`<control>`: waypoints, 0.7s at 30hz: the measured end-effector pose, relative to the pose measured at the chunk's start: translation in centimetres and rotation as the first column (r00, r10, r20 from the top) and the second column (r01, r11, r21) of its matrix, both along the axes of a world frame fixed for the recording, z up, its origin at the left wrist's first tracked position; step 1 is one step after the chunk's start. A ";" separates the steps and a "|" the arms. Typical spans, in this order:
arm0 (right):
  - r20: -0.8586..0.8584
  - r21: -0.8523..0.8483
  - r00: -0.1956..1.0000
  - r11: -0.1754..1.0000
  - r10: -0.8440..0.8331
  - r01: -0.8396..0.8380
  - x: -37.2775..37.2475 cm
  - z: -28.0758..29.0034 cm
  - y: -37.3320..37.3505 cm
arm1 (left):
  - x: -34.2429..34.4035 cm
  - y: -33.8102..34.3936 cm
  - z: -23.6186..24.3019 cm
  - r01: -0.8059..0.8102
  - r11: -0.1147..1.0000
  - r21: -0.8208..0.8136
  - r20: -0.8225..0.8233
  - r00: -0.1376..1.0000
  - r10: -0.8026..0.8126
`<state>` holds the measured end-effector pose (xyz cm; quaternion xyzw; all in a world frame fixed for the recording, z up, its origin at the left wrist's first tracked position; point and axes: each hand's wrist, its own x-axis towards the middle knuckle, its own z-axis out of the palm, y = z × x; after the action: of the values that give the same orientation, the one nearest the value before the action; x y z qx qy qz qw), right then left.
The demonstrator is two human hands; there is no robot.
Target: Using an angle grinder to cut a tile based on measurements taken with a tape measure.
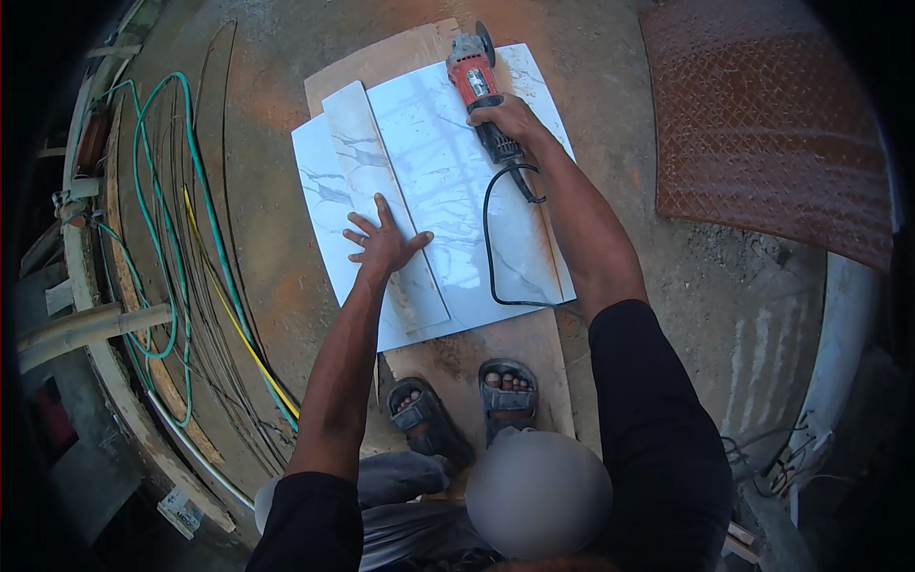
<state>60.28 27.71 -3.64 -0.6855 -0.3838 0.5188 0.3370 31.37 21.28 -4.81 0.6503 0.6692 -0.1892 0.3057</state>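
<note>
My left hand [385,241] lies with fingers spread on a narrow white marbled tile strip [358,154], which rests on a larger white marbled tile [441,222]. My right hand [505,122] grips the body of a red and black angle grinder [472,74] at the tile's upper right. The grinder's dark disc [484,43] points away from me, and its black cord [489,243] loops down across the tile. A rusty, stained band runs along the right part of the tile. Brown board [424,367] shows beneath the tiles, under my sandalled feet.
Green hoses [195,167], a yellow line [229,294] and dark rods lie along the left, beside wooden pieces and a bamboo pole [91,331]. A rusty patterned metal sheet [758,119] occupies the upper right. A pale ledge with wires [801,443] runs along the lower right. Concrete floor [262,181] surrounds the tiles.
</note>
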 end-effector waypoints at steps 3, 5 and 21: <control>0.025 -0.017 0.999 1.000 -0.023 0.023 -0.4 0.4 -1.8 | 0.0 0.0 -0.1 -0.004 1.000 -0.005 0.006 1.000 0.004; 0.021 -0.027 1.000 1.000 -0.005 0.005 -0.6 0.7 -3.2 | 0.0 0.0 -0.2 -0.022 1.000 -0.009 0.029 0.999 0.022; 0.025 -0.101 0.999 0.994 -0.029 0.032 -2.6 2.2 -16.4 | -0.3 -0.1 -0.4 -0.026 1.000 0.007 0.054 0.998 0.026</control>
<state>57.68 11.35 -1.43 -0.7135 -0.3504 0.5244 0.3052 31.06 21.23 -5.16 0.6474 0.6699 -0.1653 0.3236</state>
